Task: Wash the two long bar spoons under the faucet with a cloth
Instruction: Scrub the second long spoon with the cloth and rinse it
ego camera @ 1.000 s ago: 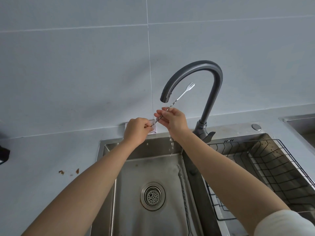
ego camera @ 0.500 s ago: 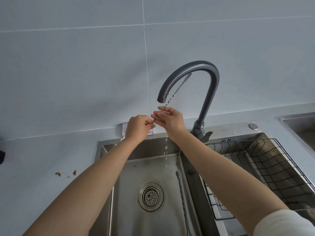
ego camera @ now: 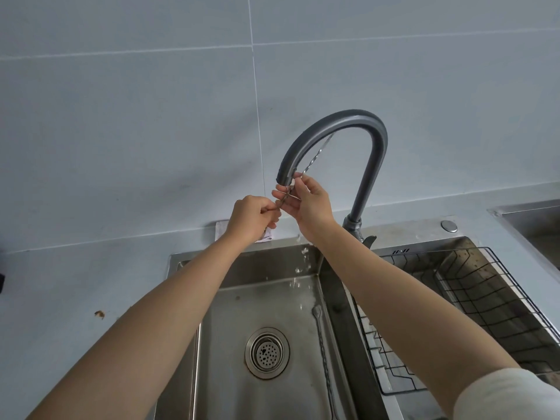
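Under the spout of the grey gooseneck faucet I hold a thin twisted bar spoon. Its upper end slants up behind the faucet's arch. My left hand is closed around its lower end, and my right hand pinches the shaft just below the spout, fingers wrapped round it. Water drips from my hands into the steel sink. A second bar spoon lies lengthwise on the sink floor, right of the drain. A white cloth lies on the ledge behind my left hand, mostly hidden.
A black wire rack fills the right basin. A round metal button sits on the counter behind it. Brown crumbs lie on the grey counter to the left. Another basin's edge shows at far right.
The spoon's forked upper end, earlier visible right of the faucet arch, has swung up behind the arch. My hands stay at the spout, working along the shaft.
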Demonstrator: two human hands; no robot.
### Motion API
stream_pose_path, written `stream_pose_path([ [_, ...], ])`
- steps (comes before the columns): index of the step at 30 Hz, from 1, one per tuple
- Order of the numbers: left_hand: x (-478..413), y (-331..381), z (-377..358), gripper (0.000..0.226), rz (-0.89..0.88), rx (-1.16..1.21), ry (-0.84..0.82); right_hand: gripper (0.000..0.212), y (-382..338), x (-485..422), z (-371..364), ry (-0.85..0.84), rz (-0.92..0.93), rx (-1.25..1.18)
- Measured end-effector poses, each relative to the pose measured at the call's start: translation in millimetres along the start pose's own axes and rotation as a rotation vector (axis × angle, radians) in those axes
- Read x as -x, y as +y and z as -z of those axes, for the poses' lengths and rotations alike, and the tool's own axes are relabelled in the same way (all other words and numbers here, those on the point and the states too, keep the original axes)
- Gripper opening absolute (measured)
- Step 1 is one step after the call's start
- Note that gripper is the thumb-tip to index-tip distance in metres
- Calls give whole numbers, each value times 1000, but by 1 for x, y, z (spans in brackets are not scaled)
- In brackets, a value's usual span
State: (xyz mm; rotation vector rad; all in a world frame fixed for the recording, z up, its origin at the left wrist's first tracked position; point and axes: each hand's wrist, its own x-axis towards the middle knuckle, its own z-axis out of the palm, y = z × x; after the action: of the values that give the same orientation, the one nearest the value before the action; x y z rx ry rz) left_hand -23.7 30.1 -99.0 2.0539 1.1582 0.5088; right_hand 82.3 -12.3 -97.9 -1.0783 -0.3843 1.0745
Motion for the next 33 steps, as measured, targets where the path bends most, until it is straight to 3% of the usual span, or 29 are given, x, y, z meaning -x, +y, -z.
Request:
stream_pose_path([
  [4,-6,6,-5,17,-9,45,24,13,-2,0,3,-5,33,0],
  [12,-7,14,-13,19,2,110,-2,23,-6,2,13,17,49,-6],
  [21,-13,21,-9,24,22,207,-84,21,-22,-3,11,61,67,-10],
  [33,-15,19,-16,26,-66,-71,49,19,-36,-11,6,81,90,53],
])
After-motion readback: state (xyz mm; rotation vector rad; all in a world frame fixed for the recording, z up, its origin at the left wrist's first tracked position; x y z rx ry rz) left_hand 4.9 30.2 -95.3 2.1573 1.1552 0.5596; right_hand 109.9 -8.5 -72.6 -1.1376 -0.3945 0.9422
